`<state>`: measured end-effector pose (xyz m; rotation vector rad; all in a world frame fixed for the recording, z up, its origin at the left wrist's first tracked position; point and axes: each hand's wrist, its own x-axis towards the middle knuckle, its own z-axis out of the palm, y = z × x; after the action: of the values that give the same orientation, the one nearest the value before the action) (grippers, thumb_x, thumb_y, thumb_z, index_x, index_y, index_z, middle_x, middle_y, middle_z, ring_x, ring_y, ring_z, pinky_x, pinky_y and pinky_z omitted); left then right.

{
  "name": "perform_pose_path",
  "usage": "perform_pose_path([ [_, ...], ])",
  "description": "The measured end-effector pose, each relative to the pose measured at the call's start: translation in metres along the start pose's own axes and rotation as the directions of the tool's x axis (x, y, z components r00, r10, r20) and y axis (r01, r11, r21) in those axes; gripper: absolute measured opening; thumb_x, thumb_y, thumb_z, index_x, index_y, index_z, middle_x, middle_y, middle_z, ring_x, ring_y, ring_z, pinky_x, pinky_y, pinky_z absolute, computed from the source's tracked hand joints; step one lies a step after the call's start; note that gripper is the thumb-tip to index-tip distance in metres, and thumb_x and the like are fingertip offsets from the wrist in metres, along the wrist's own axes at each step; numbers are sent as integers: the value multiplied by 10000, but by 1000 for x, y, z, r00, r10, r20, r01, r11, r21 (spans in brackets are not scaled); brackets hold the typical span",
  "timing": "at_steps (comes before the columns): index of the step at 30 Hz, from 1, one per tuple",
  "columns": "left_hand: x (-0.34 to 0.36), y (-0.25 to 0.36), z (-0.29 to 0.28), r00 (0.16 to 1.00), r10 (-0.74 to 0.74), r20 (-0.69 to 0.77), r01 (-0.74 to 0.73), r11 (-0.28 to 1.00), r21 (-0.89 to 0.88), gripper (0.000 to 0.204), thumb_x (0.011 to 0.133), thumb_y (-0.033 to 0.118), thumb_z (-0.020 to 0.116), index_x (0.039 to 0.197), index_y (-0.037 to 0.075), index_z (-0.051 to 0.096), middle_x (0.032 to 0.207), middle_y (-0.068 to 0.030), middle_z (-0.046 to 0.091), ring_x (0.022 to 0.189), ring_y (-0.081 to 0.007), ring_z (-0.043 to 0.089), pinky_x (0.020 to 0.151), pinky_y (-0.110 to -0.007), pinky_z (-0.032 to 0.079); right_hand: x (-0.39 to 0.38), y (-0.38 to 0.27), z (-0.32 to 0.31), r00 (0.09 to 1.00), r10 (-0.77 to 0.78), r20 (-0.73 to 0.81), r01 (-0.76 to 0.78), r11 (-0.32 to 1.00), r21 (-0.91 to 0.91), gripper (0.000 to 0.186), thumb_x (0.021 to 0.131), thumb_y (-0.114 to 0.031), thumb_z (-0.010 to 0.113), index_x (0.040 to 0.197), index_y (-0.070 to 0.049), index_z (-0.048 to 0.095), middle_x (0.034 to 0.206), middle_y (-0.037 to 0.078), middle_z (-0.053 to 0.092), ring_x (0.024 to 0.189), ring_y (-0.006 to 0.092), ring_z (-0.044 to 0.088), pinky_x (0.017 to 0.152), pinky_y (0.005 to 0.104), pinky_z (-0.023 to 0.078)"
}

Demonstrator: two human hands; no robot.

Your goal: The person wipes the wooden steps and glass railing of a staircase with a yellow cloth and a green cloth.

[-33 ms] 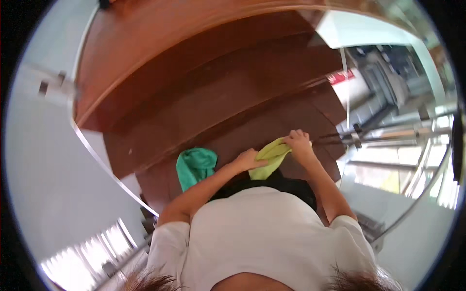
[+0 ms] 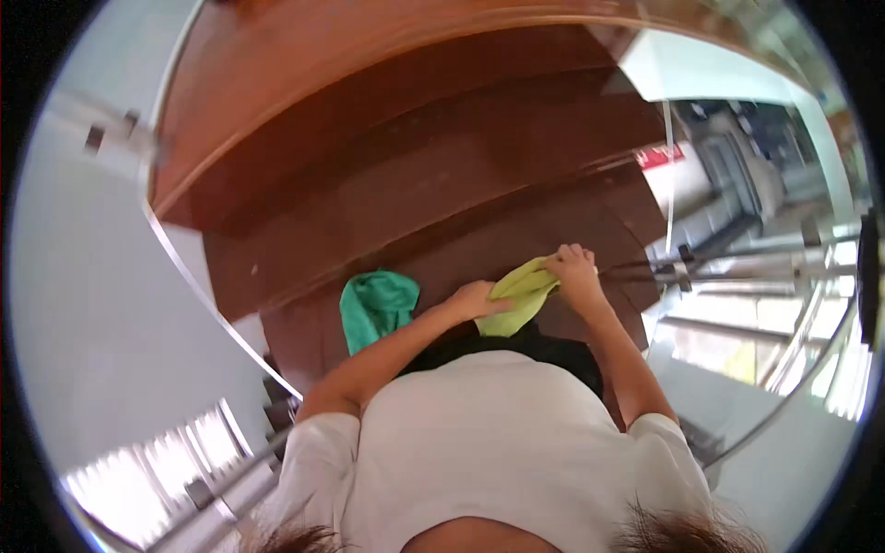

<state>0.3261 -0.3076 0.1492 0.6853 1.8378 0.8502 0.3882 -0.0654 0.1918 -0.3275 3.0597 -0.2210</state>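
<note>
Left hand [image 2: 475,300] is gripping the left side of a yellow-green cloth [image 2: 521,297], fingers closed; right hand [image 2: 575,269] is gripping its right end, fingers also closed. Cloth is bunching between them, ahead of the white shirt [image 2: 498,415]. Green cloth [image 2: 373,302] is lying crumpled on brown flooring [image 2: 553,221], near the left forearm [image 2: 392,348].

Our left hand [image 2: 473,300] and right hand [image 2: 575,267] grip a yellow-green cloth [image 2: 518,300], bunched between them, ahead of our white shirt [image 2: 489,424]. Green cloth [image 2: 378,302] crumpled on brown steps [image 2: 433,175], beside our left forearm. We note metal rails [image 2: 751,274] at right, bright windows [image 2: 138,493] lower left.
</note>
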Motion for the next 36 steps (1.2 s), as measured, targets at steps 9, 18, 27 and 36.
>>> perform_pose_path([
  [9,-73,-99,-36,595,-455,-662,513,850,-122,739,835,456,608,1375,49,309,1355,-237,423,1162,-418,520,904,-490,479,105,-99,14,978,-187,97,192,981,-44,611,809,-43,572,1383,-188,422,1399,146,336,1396,379,212,1059,643,253],
  [18,-164,-231,7,161,-887,-432,671,420,-611,790,719,445,719,1335,76,389,1350,-127,417,1246,-340,450,958,-477,437,225,-126,32,971,-238,-7,236,966,-106,560,933,-321,515,1439,-161,335,1473,143,282,1410,356,185,1090,633,183],
  [27,-169,-295,72,274,-690,-671,320,723,-613,404,695,183,656,1075,47,650,1065,-135,639,993,-319,612,802,-425,501,244,-151,96,993,-97,-68,86,986,-144,563,945,-400,443,1450,-200,294,1485,77,282,1420,256,196,1130,571,177],
  [36,-298,-98,-83,645,-411,-644,-524,376,-764,403,655,48,616,1047,-44,627,890,-75,666,790,-168,634,743,-299,516,247,-133,86,995,-88,-46,78,980,-185,571,934,-397,450,1444,-188,301,1487,97,273,1422,277,188,1132,572,170],
])
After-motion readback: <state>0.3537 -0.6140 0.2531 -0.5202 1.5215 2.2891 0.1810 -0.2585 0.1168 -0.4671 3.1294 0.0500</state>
